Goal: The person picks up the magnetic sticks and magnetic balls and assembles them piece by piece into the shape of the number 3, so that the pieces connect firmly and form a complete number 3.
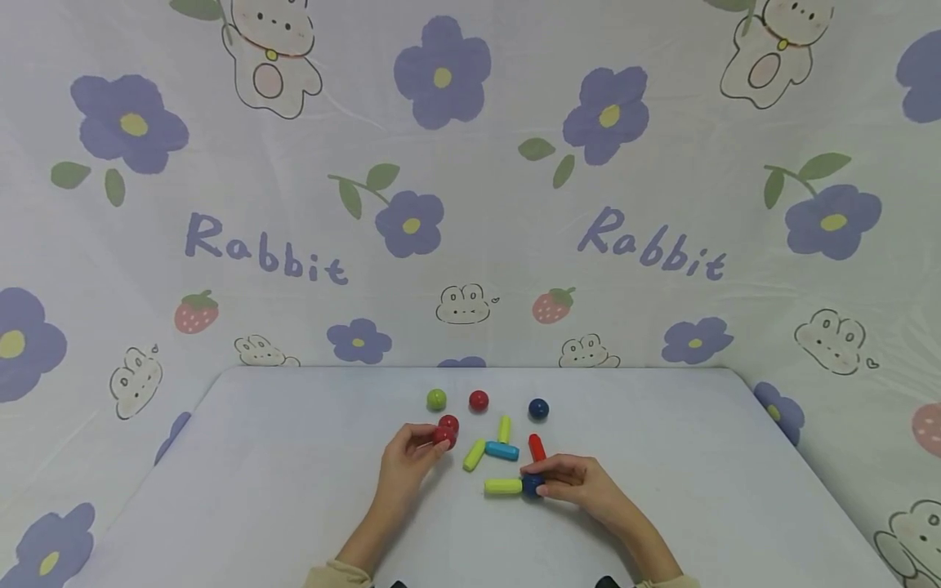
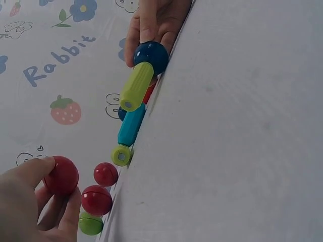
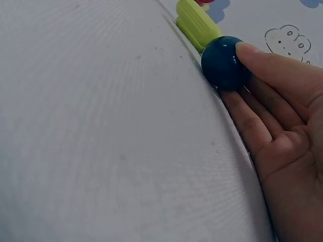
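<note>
My left hand (image 1: 406,461) pinches a red ball (image 2: 61,175) between thumb and fingers, above the table. Just behind it in the head view another red ball (image 1: 449,423) rests on the table. The right hand (image 1: 586,483) holds a dark blue ball (image 3: 225,63) with thumb and fingers. A yellow-green rod (image 1: 503,487) joins that ball end-on and points left, toward the left hand. In the left wrist view the rod's free end (image 2: 128,104) shows a grey metallic-looking disc.
Between and beyond the hands lie a blue rod (image 1: 502,451), two yellow-green rods (image 1: 474,455) and a red rod (image 1: 537,447). Farther back stand a green ball (image 1: 437,399), a red ball (image 1: 479,400) and a dark blue ball (image 1: 539,409). A patterned cloth (image 1: 470,180) hangs behind the white table (image 1: 294,457).
</note>
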A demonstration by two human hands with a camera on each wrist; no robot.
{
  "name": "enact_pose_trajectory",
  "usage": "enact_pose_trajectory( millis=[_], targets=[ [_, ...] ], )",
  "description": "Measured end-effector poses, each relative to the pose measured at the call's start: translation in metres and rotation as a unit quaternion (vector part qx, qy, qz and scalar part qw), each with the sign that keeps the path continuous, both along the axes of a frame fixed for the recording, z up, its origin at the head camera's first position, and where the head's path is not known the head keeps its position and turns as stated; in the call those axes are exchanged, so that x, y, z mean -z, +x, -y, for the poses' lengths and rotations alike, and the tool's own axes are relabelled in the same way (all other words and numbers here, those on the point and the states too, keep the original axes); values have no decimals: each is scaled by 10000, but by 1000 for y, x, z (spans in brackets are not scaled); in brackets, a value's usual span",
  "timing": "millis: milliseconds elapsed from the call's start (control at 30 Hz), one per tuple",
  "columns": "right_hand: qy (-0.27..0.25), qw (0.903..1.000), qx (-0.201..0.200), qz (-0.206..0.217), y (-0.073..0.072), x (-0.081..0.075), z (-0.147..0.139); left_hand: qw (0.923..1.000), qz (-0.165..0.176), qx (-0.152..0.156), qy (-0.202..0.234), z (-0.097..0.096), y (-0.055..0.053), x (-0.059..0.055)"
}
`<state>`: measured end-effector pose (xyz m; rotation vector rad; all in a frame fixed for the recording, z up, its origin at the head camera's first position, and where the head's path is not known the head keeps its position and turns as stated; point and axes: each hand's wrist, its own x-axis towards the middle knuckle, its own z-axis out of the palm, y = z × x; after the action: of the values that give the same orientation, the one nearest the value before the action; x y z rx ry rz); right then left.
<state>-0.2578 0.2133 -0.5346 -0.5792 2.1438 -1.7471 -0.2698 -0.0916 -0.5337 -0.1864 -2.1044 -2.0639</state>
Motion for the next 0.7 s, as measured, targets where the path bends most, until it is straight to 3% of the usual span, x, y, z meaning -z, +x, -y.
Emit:
enact_pose_trajectory(
  millis=[167,700],
  targets=[
    [-34,10000,-15,4,-1,1,0,9981,86,582,163,-1,3,-3],
    [29,10000,51,37,-1,1,0,9814,345,1867,-301,-4,7,-5]
  ],
)
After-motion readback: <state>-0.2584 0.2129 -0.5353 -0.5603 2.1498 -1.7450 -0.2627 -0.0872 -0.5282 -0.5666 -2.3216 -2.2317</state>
